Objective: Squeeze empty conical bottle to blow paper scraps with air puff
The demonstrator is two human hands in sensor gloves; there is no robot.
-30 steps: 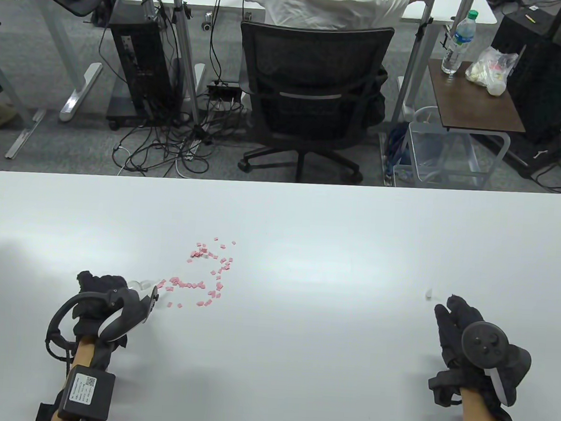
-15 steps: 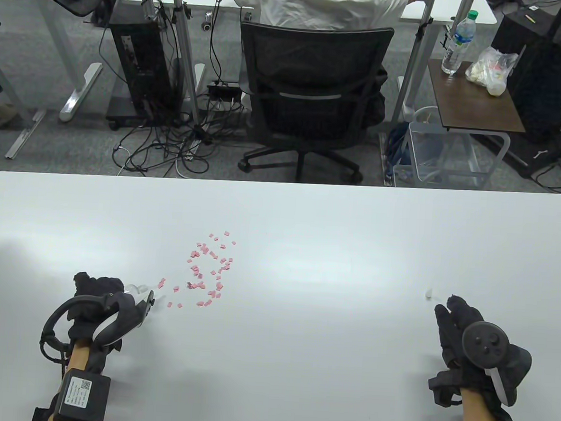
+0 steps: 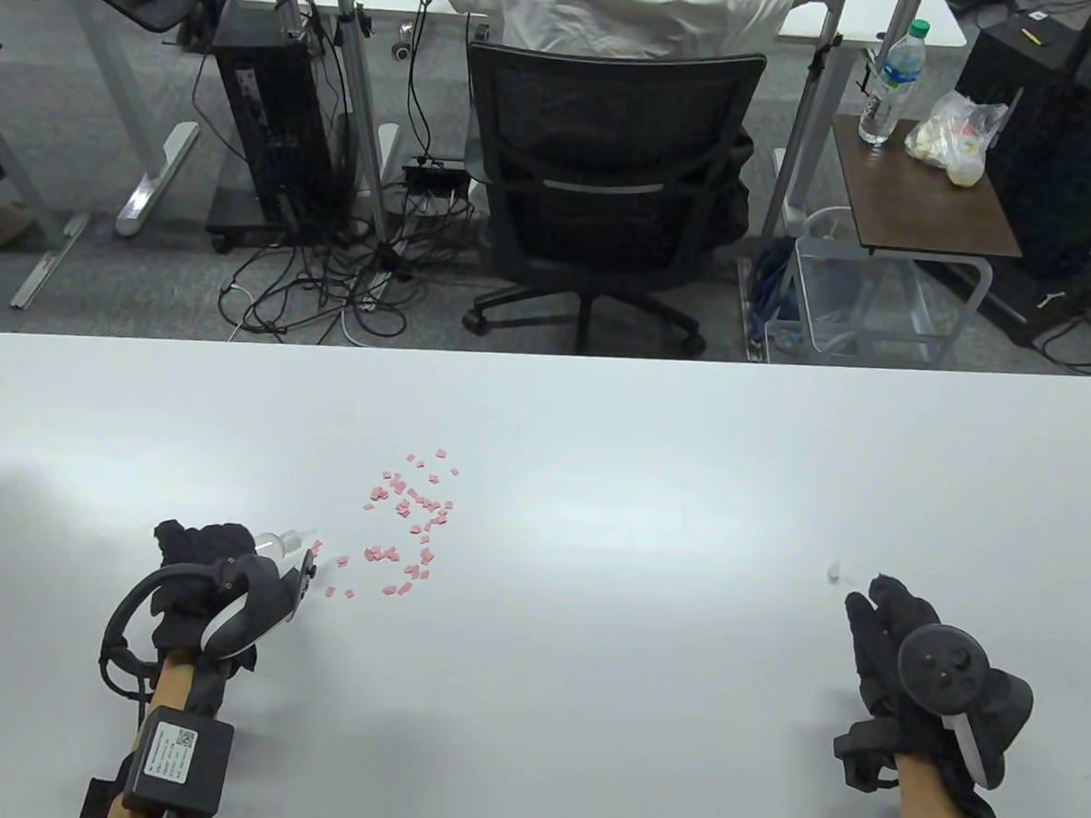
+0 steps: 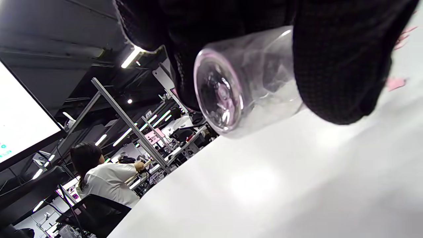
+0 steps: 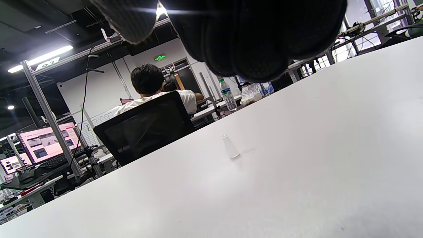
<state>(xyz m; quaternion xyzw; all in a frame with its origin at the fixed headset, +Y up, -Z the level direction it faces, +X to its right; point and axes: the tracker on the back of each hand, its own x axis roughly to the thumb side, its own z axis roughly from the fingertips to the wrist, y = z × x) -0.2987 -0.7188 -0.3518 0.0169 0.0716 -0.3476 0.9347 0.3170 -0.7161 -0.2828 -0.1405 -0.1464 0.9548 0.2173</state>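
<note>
An open-plan office/lab: a white table (image 3: 600, 431) faces a black mesh chair (image 3: 606, 182) w/ a seated worker (image 3: 616, 7). PC towers (image 3: 267, 124), floor cables (image 3: 332, 276), lit monitors (image 5: 46, 140) and aluminium frames (image 5: 49, 115) fill the room.

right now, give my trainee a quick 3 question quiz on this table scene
1. True or false: the left hand grips the clear bottle.
2. Which way does the bottle's nozzle point? A) at the pink paper scraps B) at the right hand C) straight up
3. Fill in: the small clear cap stands on the table just beyond the ____ hand.

Key: 1 true; 2 A; 3 right
</note>
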